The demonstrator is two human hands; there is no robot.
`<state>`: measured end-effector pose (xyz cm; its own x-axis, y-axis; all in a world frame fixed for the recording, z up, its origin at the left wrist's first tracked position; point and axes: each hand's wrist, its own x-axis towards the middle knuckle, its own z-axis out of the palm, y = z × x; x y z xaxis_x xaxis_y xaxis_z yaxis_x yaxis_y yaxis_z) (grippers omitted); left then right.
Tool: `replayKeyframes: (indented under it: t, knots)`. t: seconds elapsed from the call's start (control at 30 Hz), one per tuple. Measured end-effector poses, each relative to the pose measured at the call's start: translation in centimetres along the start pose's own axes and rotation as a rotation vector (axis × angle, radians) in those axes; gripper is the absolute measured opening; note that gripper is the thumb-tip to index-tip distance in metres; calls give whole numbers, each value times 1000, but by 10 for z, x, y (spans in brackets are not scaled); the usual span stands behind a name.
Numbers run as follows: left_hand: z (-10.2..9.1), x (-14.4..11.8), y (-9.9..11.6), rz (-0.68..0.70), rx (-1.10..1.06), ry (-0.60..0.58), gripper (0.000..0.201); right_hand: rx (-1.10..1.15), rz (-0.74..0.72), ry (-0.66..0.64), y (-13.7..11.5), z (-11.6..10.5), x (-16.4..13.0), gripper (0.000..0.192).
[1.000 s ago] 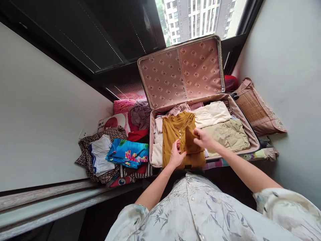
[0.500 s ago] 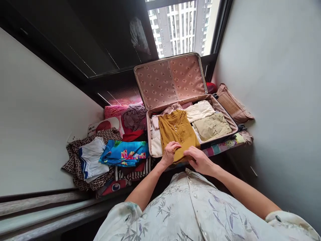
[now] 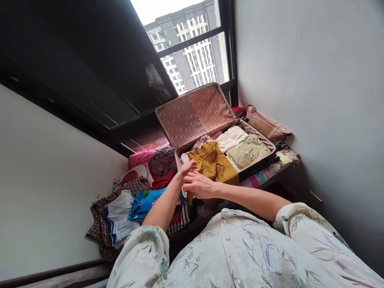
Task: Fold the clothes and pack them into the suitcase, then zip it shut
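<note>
Head view. Compared with the frames a second and half a second ago, the mustard shirt [image 3: 214, 164] no longer lies flat and smooth on the packed clothes: it is now bunched and lifted at its near edge, and both hands have shifted to its left side. This suggests the shirt is being gathered or refolded rather than left in place.

The left hand [image 3: 187, 167] is curled at the shirt's left edge, fingers partly closed; whether it actually grips cloth cannot be told. The right hand [image 3: 199, 185] lies just below and beside it, fingers bent, thumb toward the shirt, apparently pinching the near hem.

The shirt sits in the left half of the open suitcase [image 3: 258, 164], just beyond both hands. Its long axis runs away from the hands toward the raised lid [image 3: 195, 114], collar end farthest, hem nearest and hanging over the case's front rim.

Folded cream and khaki clothes [image 3: 247, 150] lie to the right of the hands; a loose pile of clothes [image 3: 135, 196] lies to the left.
</note>
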<state>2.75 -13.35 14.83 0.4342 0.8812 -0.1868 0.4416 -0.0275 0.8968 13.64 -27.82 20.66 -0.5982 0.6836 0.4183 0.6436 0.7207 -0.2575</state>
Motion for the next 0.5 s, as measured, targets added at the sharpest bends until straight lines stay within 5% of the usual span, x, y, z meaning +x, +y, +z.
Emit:
replayKeyframes:
  t: [0.13, 0.3, 0.43, 0.5]
  knots:
    - [-8, 39, 19, -253, 63, -104, 37, 65, -18, -109, -7, 27, 14, 18]
    - [22, 95, 27, -344, 257, -124, 29, 331, -224, -292, 0, 58, 7, 44]
    - [68, 147, 14, -314, 404, -49, 31, 641, 124, -238, 38, 69, -83, 34]
    - [93, 173, 5, -292, 465, -10, 39, 757, 461, -132, 55, 80, -152, 19]
